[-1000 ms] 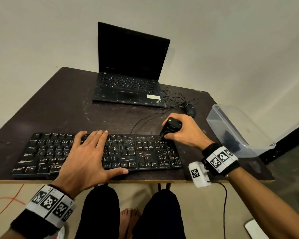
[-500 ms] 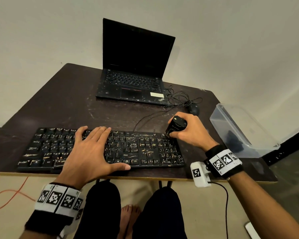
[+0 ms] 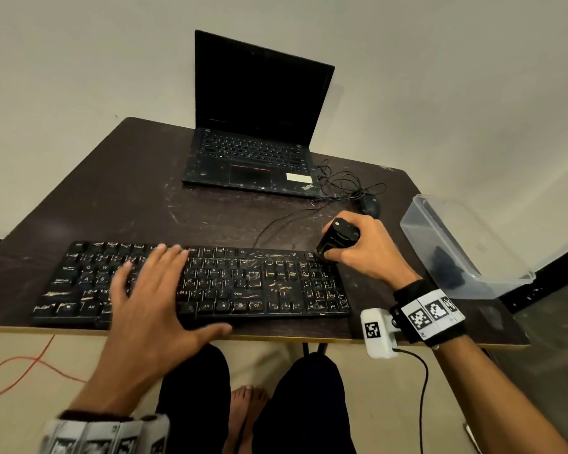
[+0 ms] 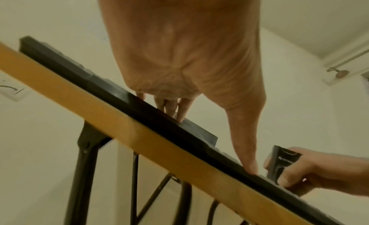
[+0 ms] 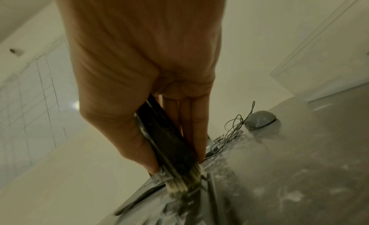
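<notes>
A black keyboard (image 3: 243,283) with worn, smeared keys lies along the front of the dark table (image 3: 112,191). My left hand (image 3: 154,290) lies flat on its left half with fingers straight and spread, thumb at the front edge; the fingertips are blurred. My right hand (image 3: 368,253) grips a small black brush (image 3: 336,239) at the keyboard's far right corner. In the right wrist view the brush (image 5: 169,141) points down with its pale bristles (image 5: 179,182) pressed on the keyboard's edge. The left wrist view shows my left fingers (image 4: 179,108) on the keyboard (image 4: 139,105).
An open laptop (image 3: 253,152) with a dark screen stands at the back. A black mouse (image 3: 371,204) with tangled cable lies beside it. A clear plastic box (image 3: 456,244) holding something dark sits at the right edge. An orange cable (image 3: 30,365) runs across the floor.
My left hand has slid a little to the left over the keys and spread its fingers. My right hand stays at the far right corner with the brush.
</notes>
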A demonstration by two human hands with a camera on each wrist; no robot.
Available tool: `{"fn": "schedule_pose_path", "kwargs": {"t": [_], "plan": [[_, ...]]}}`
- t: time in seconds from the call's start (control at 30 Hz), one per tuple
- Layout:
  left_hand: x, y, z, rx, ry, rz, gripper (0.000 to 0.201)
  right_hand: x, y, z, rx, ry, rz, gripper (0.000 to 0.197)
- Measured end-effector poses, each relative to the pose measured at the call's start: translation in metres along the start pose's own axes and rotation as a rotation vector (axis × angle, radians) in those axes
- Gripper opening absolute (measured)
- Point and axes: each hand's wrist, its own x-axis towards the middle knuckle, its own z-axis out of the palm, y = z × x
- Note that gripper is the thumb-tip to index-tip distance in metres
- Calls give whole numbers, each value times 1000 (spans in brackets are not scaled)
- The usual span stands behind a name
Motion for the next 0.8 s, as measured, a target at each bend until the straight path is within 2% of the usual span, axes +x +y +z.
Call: {"fn": "schedule_pose_path", "kwargs": {"t": [0.07,0.17,0.23,0.33,0.43,0.5,0.63,0.73,0.8], "plan": [[6,-25,-16,64,-3,-29,136,-2,2,-1,1,-24,-18,33],[16,-79,-38,68,-79,-114,152,-1,10,-8,-46,34,3,30],[17,-109,-46,-2,-143,-139,153,-3,14,-11,20,12,19,32],[18,-133,-54,-224,-209,-121,145,-4,18,-8,57,-3,28,35],[25,-143,-53,-257,-209,-73,156,-3,19,-7,50,44,37,35],[25,-147,-51,-248,-188,-49,154,-4,18,-5,40,-12,12,35],[25,-145,-49,-250,-170,-13,148,-1,16,-5,15,77,38,34],[23,-143,-52,-264,-162,-1,146,-4,11,1,49,-1,-5,35],[21,-139,-53,-263,-159,-4,146,-4,10,5,35,17,-13,34]]}}
